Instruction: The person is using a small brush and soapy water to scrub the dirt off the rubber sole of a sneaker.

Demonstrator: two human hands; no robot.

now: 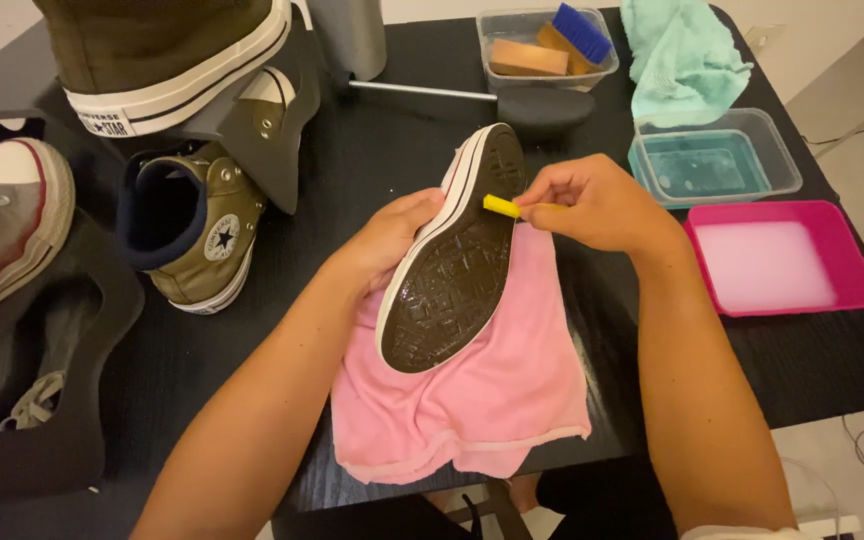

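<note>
Nearest: pink cloth (472, 400) spread on the black table (822, 370), w/ an upturned sneaker (452, 265) lying across it, sole up. Left hand (392, 235) clamps the shoe's side, fingers wrapped under the white rim; right hand (592, 205) has fingertips pinched together on a small yellow tool (499, 206), its tip touching the sole edge near the toe. Sole looks wet and glossy over most of its tread, so I'd judge scrubbing well underway; white rim strip looks partly done, can't tell how clean. To the right, pink tray (832, 225) of milky liquid, then a clear tub (782, 160) of bluish water, both just off the right wrist, spill risk if the arm swings. Left: olive high-top (202, 240) beside another sneaker (2, 220) on stands. Far: teal cloth (682, 50), clear box (497, 25) w/ sponges and a blue brush.
</note>
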